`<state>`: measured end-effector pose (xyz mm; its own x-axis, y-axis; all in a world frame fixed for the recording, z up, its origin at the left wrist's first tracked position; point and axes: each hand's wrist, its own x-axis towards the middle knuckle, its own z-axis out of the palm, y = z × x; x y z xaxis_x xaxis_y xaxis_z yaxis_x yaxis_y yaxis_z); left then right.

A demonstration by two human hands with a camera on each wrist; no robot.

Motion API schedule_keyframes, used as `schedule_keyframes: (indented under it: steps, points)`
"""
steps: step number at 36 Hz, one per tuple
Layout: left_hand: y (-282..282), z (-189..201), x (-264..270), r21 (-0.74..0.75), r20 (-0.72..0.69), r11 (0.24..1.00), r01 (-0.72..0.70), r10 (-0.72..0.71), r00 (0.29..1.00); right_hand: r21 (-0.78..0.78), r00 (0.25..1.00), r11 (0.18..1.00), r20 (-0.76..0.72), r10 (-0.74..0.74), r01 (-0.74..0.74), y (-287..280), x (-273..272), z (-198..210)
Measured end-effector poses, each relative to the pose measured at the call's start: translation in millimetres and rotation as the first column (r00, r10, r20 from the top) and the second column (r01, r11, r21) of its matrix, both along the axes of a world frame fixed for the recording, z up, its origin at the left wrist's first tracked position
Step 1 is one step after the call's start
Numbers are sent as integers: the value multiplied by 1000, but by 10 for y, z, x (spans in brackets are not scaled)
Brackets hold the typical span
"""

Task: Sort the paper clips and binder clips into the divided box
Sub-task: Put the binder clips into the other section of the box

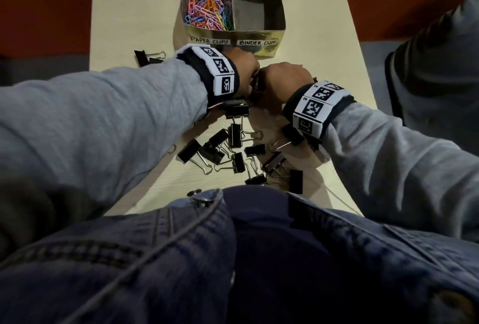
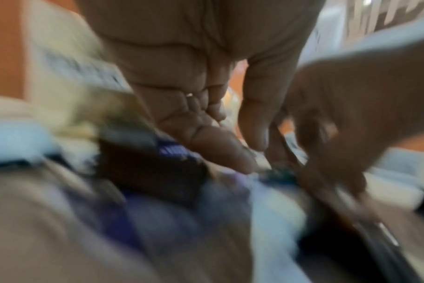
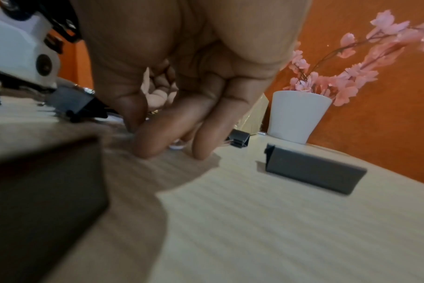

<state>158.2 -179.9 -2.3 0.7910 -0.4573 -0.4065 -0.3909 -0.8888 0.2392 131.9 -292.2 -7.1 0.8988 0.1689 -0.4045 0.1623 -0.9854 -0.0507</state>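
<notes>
The divided box (image 1: 274, 36) stands at the far middle of the table, labelled PAPER CLIPS and BINDER CLIPS. Coloured paper clips (image 1: 207, 11) fill its left compartment; the right compartment (image 1: 250, 13) looks dark and bare. Several black binder clips (image 1: 234, 134) lie scattered near me. My left hand (image 1: 243, 72) and right hand (image 1: 282, 77) meet just in front of the box. In the right wrist view my right hand (image 3: 157, 141) has its fingertips bunched on the table around a small pale clip (image 3: 177, 146), mostly hidden. My left hand (image 2: 249, 151) is blurred, with thumb and forefinger pointing down.
A white vase (image 3: 298, 116) with pink flowers stands at the back right by the orange wall. Binder clips (image 3: 312, 172) lie right of my right hand and one (image 1: 145, 57) left of the box. The table edge (image 1: 363, 70) runs close on the right.
</notes>
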Motion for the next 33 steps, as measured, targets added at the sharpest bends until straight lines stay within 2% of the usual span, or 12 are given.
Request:
schedule_keyframes:
  steps: [5, 9, 15, 20, 23, 28, 33]
  points:
    - [131, 43, 49, -128, -140, 978, -167, 149, 979, -41, 1000, 999, 6, 30, -30, 23, 11, -6]
    - [325, 195, 96, -243, -200, 923, -299, 254, 946, -43, 999, 999, -47, -22, 20, 42, 82, -17]
    - [629, 380, 102, -318, -227, 860, -400, 340, 913, -31, 994, 999, -102, -34, 31, 72, 140, -50]
    - [967, 418, -37, -251, -66, 878, -408, 405, 912, -50, 997, 998, -66, 26, -30, 84, 105, -60]
    - [1203, 410, -148, -187, 1, 878, -441, 449, 894, -64, 998, 998, -68, 13, -17, 105, 91, -41]
    - [1545, 343, -399, -103, -28, 841, -531, 532, 847, -72, 995, 997, -104, -10, 3, 159, 90, 15]
    - [1686, 193, -656, 49, -16, 866, -497, 498, 867, 10, 993, 999, -116, -31, 32, 177, 88, -25]
